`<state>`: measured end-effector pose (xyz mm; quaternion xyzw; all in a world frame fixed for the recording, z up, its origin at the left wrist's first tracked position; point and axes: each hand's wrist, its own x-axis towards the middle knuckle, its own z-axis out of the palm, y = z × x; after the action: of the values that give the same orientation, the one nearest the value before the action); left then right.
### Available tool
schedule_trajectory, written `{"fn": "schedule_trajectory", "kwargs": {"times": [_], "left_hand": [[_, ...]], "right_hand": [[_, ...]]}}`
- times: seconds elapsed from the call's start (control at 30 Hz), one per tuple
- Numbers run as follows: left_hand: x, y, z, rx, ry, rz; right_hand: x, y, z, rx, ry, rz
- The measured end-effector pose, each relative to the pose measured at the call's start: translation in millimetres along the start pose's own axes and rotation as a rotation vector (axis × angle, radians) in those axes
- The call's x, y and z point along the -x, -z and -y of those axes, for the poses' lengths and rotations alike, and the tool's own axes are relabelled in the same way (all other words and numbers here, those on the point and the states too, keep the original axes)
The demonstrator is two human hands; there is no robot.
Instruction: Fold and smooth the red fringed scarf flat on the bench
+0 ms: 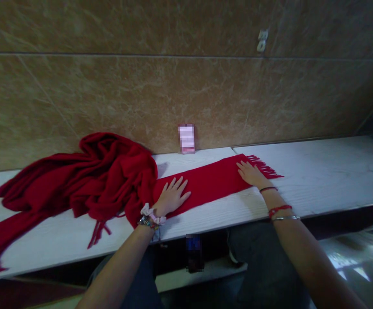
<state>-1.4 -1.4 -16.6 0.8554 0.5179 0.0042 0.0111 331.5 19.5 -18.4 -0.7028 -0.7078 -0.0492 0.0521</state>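
Note:
A red fringed scarf lies on a white wood-grain bench top. Its right part is spread flat in a long strip, with the fringe pointing right. The left part is bunched in a loose heap, and one fringed end trails toward the left edge. My left hand rests on the flat strip beside the heap, fingers spread. Near the fringed right end, my right hand presses down on the cloth with its fingers stretched out. Neither hand grips the scarf.
Behind the bench top rises a brown marbled wall. A phone-like object with a blurred-out face leans against it. Higher on the wall are white socket-like fittings. My legs are below the bench's front edge.

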Motion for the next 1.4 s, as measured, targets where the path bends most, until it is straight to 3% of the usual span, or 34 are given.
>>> {"fn": "schedule_trajectory", "kwargs": {"times": [0.1,0.2,0.3,0.4,0.5,0.63,0.8,0.97,1.17,1.4], "left_hand": [[0,1.1,-1,0.011,-0.006,-0.019],[1,1.6,-5,0.018,-0.056,-0.085],[2,0.5,-9,0.032,-0.146,-0.076],[4,2.1,-9,0.038,-0.197,0.007],[9,9.1,-10,0.034,-0.269,0.030],[16,18.8,-15,0.041,-0.432,-0.007],[18,23.7,-24,0.020,-0.535,-0.064],[17,27.2,-28,-0.012,-0.536,-0.027],[14,19.2,-27,0.008,-0.501,-0.111],[9,13.0,-31,0.016,-0.366,-0.165]], "right_hand": [[3,7,3,-0.021,0.019,-0.113],[15,13,37,-0.105,0.234,-0.172],[31,12,82,-0.153,0.507,-0.057],[40,9,106,-0.191,0.634,0.118],[35,16,96,-0.217,0.649,0.110],[27,30,53,-0.170,0.520,-0.002],[34,31,22,-0.129,0.494,0.081],[42,29,35,-0.116,0.561,0.066],[48,35,57,-0.214,0.655,0.131],[47,28,79,-0.128,0.640,-0.011]]}}
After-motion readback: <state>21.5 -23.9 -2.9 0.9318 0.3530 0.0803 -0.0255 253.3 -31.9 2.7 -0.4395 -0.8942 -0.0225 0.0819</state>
